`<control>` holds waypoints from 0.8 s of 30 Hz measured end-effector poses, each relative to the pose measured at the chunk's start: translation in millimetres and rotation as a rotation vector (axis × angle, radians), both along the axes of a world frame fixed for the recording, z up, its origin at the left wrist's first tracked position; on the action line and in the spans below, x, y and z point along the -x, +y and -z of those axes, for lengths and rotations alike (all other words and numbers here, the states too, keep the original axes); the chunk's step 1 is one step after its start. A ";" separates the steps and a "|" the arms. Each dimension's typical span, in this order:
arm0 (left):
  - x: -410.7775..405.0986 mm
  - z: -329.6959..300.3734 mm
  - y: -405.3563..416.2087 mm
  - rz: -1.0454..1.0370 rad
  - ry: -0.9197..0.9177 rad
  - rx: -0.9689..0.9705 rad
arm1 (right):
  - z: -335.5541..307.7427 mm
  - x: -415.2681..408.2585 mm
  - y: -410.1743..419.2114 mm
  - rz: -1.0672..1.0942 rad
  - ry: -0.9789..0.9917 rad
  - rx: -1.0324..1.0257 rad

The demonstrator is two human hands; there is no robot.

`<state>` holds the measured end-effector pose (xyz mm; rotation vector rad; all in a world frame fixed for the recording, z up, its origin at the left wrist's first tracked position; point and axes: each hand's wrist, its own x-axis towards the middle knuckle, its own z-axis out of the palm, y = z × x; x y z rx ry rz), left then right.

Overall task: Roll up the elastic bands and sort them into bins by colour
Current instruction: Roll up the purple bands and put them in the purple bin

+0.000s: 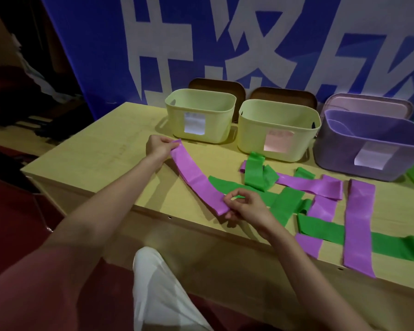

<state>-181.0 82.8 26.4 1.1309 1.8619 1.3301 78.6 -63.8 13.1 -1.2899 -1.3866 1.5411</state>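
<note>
A pale wooden table point(110, 149) carries three bins along its back edge: two pale yellow bins point(201, 115) point(279, 130) and a purple bin point(368, 149). Green bands point(253, 174) and purple bands point(359, 223) lie flat and crisscrossed at the right. One smooth, glossy purple band point(196, 180) stretches flat between the hands: the left hand point(158, 146) pinches its far end, the right hand point(246, 206) pinches its near end.

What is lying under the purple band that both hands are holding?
Under the purple band one end of a green band shows, lying on the table. How far that end reaches beneath stays covered.
</note>
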 end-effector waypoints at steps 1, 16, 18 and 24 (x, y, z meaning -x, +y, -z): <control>0.4 -2.4 4.5 0.004 0.006 -0.004 | 0.0 7.7 0.6 0.006 0.028 0.047; 30.0 30.0 26.8 -0.014 0.062 0.065 | 14.8 39.6 3.3 0.008 -0.276 -0.106; 32.6 31.5 29.3 0.000 0.052 0.056 | 15.5 37.8 3.2 0.002 -0.308 -0.143; 24.8 36.4 37.2 0.061 0.146 0.036 | 15.8 38.4 6.5 -0.027 -0.261 -0.043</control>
